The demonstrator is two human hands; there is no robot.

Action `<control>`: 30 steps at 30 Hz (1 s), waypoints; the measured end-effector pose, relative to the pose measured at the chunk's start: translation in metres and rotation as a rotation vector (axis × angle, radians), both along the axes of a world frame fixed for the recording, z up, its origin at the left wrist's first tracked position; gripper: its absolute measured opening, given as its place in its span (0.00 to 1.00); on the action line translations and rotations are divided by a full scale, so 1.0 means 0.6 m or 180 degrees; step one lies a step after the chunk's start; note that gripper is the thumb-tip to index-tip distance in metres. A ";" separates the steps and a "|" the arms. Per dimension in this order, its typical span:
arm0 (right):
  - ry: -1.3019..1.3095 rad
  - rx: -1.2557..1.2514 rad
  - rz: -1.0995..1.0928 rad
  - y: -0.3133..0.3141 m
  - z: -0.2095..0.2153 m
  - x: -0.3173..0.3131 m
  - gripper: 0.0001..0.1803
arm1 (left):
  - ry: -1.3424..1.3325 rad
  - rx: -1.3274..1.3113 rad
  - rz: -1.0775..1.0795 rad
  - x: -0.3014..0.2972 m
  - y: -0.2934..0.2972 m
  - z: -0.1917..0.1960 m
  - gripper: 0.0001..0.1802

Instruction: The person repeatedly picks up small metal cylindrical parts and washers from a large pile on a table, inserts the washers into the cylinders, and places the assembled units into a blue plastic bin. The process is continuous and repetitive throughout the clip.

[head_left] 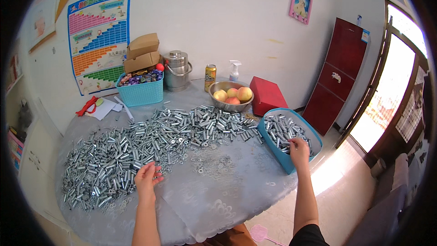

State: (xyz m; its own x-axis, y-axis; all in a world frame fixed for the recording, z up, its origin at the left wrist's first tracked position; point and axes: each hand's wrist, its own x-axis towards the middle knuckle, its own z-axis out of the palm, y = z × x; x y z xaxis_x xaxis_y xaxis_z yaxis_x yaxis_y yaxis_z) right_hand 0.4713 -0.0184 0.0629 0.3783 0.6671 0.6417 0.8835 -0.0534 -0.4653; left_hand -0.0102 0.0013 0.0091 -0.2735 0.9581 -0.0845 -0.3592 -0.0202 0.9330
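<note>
A wide heap of small silvery metal sleeves, bolts and washers [132, 150] covers the left and middle of the table. My left hand [145, 180] is at the heap's near edge, its fingers bent but apart, with nothing visible in them. Over the near right side of a blue plastic bin [272, 143] is my right hand [299, 154], thumb and fingers drawn together. Whatever is between those fingertips is too small to tell. Inside the bin lie many similar metal sleeves and bolts [284, 127]. Loose washers [200, 170] are scattered over the cloth between my hands.
Along the back stand a light-blue basket [142, 94] of small packets, a metal canister [176, 70], a yellow can [210, 77], a spray bottle [234, 70], a steel bowl [231, 105] of fruit and a red box [266, 95]. The table's scalloped cloth edge [255, 212] runs near me.
</note>
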 end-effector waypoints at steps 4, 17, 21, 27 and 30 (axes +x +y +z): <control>-0.0791 0.0607 -0.0088 -0.010 0.010 -0.019 0.04 | 0.0040 -0.0012 0.0096 -0.007 0.001 -0.002 0.11; -0.0206 -0.0472 0.2707 0.186 -0.054 -0.389 0.10 | 0.0410 0.0014 0.0385 -0.026 0.014 -0.013 0.08; -0.0939 -0.0298 0.2474 0.234 -0.088 -0.440 0.10 | 0.0249 0.0075 0.0388 -0.022 0.012 -0.006 0.07; -0.0235 -0.0890 0.1673 0.251 -0.107 -0.440 0.15 | 0.0434 -0.0021 0.0208 -0.023 0.011 -0.012 0.09; -0.0039 -0.0866 0.1820 0.250 -0.106 -0.433 0.13 | 0.0481 -0.0030 0.0147 -0.020 0.013 -0.014 0.09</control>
